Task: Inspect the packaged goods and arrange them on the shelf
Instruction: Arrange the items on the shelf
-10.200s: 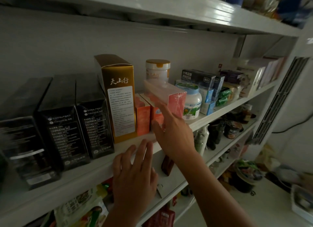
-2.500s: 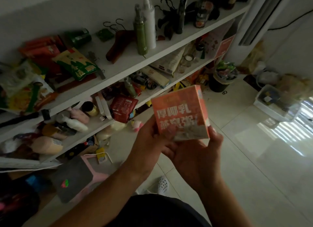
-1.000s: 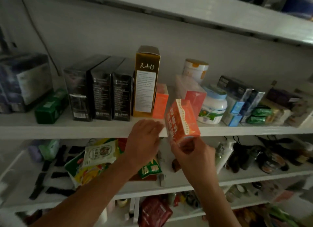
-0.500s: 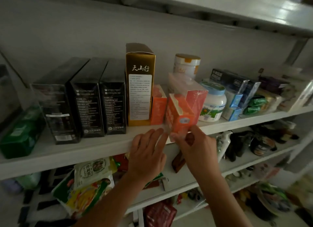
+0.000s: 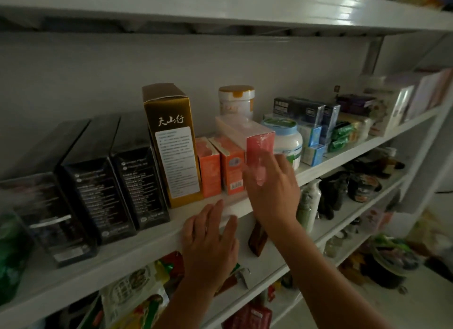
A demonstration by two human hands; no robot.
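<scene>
1. The orange carton (image 5: 231,168) stands upright on the shelf (image 5: 157,233). It is set between a second orange carton (image 5: 208,168) and the pink wrapped box (image 5: 259,144), apparently touching both.
2. The right hand (image 5: 272,191) is spread with straight fingers in front of the carton and the pink box, and nothing is held in it. The left hand (image 5: 210,233) is laid flat, fingers apart, on the shelf's front edge, likewise empty.
3. The step in hand is judged to be the squaring-up of the carton. Its front should be pushed with flat fingertips until level with its orange neighbour. Pressure should be kept light so that the tall gold box (image 5: 171,142) is not nudged.
4. The printed face should be left outward so that it can be read.
5. The right fingertips are blurred, so it cannot be told whether the carton or the pink box is touched.
6. The carton's lower right corner is covered by the right hand, and the small print is lost in the dim light.
</scene>
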